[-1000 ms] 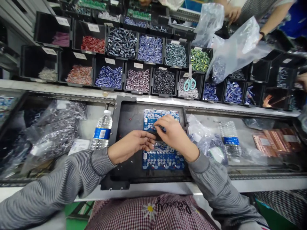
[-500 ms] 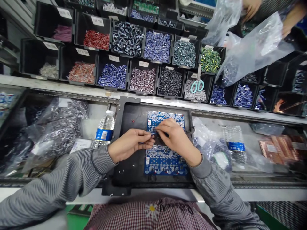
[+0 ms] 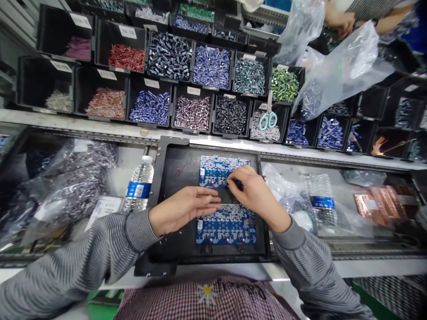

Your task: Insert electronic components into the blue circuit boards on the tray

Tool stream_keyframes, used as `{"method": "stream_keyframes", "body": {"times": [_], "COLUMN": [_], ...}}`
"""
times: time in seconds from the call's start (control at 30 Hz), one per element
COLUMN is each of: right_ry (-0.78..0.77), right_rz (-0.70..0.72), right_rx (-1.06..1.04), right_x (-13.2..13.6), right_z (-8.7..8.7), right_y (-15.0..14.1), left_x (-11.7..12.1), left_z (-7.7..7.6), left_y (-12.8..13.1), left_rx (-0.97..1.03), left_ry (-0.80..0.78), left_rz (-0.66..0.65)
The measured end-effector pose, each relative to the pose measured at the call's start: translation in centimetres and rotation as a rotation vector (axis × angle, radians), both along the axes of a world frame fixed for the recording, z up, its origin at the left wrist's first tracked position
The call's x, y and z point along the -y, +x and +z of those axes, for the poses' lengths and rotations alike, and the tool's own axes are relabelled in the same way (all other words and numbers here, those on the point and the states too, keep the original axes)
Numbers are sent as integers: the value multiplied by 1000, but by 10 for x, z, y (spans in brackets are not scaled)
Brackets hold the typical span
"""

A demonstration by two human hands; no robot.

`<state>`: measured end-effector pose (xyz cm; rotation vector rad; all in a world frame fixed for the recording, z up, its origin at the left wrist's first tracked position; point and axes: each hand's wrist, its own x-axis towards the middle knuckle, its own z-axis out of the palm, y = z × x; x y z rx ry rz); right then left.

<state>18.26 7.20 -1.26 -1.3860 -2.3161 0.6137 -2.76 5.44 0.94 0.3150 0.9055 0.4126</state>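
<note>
Two blue circuit boards lie one above the other in a black tray (image 3: 171,175). Over the lower left part of the upper circuit board (image 3: 218,165), my left hand (image 3: 187,208) hovers with its fingers stretched out and nothing visible in them. My right hand (image 3: 255,193) is at the upper board's right side, thumb and fingers pinched together. Something small and dark shows by those fingertips, too hidden to name. The lower circuit board (image 3: 227,229) carries several small parts and lies partly beneath my hands. A tiny red piece (image 3: 179,170) rests on the tray floor.
Rows of black bins with small components, such as a bin of blue ones (image 3: 150,108), stand behind. Scissors (image 3: 268,116) hang over one bin. Water bottles (image 3: 140,182) and plastic bags (image 3: 73,178) flank the tray. Another person's hands (image 3: 343,22) are at upper right.
My hands have moved apart: the left fingers have straightened and opened, and the right hand has shifted right and slightly down over the upper board. The whole view has shifted a little.
</note>
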Motion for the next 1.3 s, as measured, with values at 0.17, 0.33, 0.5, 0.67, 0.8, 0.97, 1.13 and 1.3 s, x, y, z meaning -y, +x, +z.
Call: {"method": "stream_keyframes", "body": {"times": [0.17, 0.33, 0.5, 0.67, 0.8, 0.97, 1.13, 1.3], "right_ry": [12, 28, 45, 39, 23, 28, 33, 31], "right_rz": [21, 44, 86, 30, 42, 27, 25, 31], "right_rx": [73, 104, 17, -76, -15, -56, -19, 29], "right_x": [1, 0, 4, 10, 5, 5, 8, 4], "right_z": [-3, 0, 4, -2, -8, -3, -5, -8], "right_y": [-2, -4, 0, 3, 3, 8, 6, -1], "left_x": [1, -1, -2, -7, -12, -12, -12, -12], "left_z": [1, -5, -8, -5, -7, -8, -5, -4], "left_y": [-1, -3, -2, 1, 4, 3, 2, 5], "left_rx": [-38, -111, -151, -130, -160, -190, -166, -190], "left_ry": [57, 178, 275, 284, 312, 341, 341, 352], "left_rz": [-33, -27, 22, -4, -15, 24, 22, -43]}}
